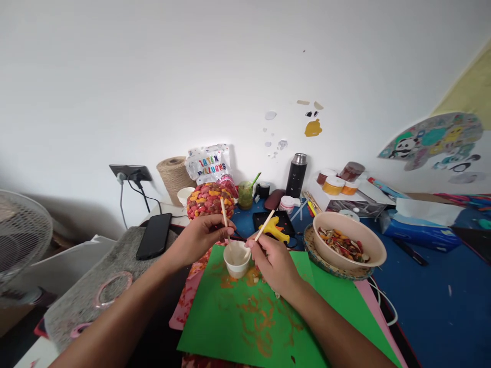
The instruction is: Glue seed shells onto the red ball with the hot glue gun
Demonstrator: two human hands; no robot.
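Note:
A small white cup [237, 267] stands on a green sheet [218, 322] smeared with orange-brown paint. My left hand [203, 236] is closed around a thin wooden stick [223, 210], whose lower end dips into the cup. From the other side, my right hand [274, 263] pinches a second wooden stick [266, 225], slanted up to the right, with its lower end also at the cup's inside. What the cup contains is hard to make out. Behind my left hand sits a round form [207, 200] covered in red, orange and brown pieces.
To the right, a pink bowl [322, 225] of coloured shells or flakes rests on a woven tray [312, 250]. A yellow glue gun [276, 230], a black flask [296, 176] and paint jars [333, 185] stand behind. At left are a phone [154, 236], twine [174, 179] and a fan [23, 235].

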